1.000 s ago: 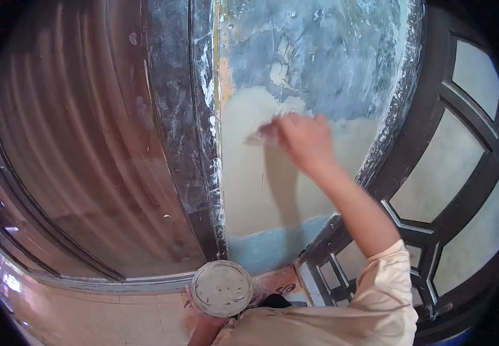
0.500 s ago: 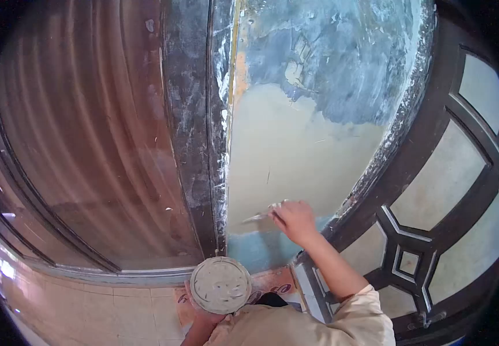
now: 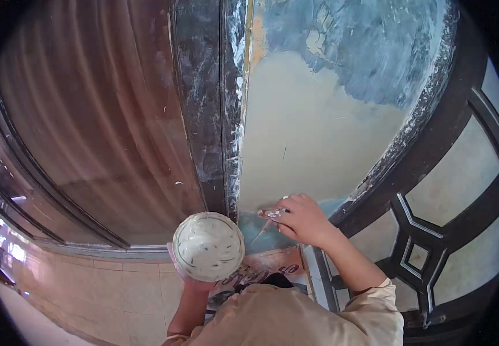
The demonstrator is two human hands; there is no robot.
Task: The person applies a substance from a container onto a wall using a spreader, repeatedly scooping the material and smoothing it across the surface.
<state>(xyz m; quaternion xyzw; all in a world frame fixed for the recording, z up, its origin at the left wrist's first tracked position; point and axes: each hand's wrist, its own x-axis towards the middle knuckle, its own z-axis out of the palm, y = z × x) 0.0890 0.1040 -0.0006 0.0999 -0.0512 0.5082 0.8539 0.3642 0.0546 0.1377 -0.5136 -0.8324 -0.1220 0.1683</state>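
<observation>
My right hand point(image 3: 307, 222) is closed round a putty knife point(image 3: 271, 214) in front of the lower wall, its thin blade pointing down and left. My left hand point(image 3: 196, 284) holds up a round tub point(image 3: 241, 248) from below and the side, partly hidden behind it. Whitish putty point(image 3: 206, 245) with streaks and small dents fills the tub. Behind the knife, a smooth beige coat covers much of the wall panel point(image 3: 295, 132); blue-grey patches show above it and a blue strip along the bottom.
A dark frame post point(image 3: 203, 104) and a brown glazed pane with curtain-like folds point(image 3: 99, 115) stand left. A dark panelled door point(image 3: 428, 230) is at right. Below lie a printed sheet point(image 3: 287, 262) and floor tiles point(image 3: 139, 288).
The tub has risen and moved left, tilting so more of its putty shows. My right hand has shifted slightly, and the knife has turned from pointing left to pointing down. The view has shifted.
</observation>
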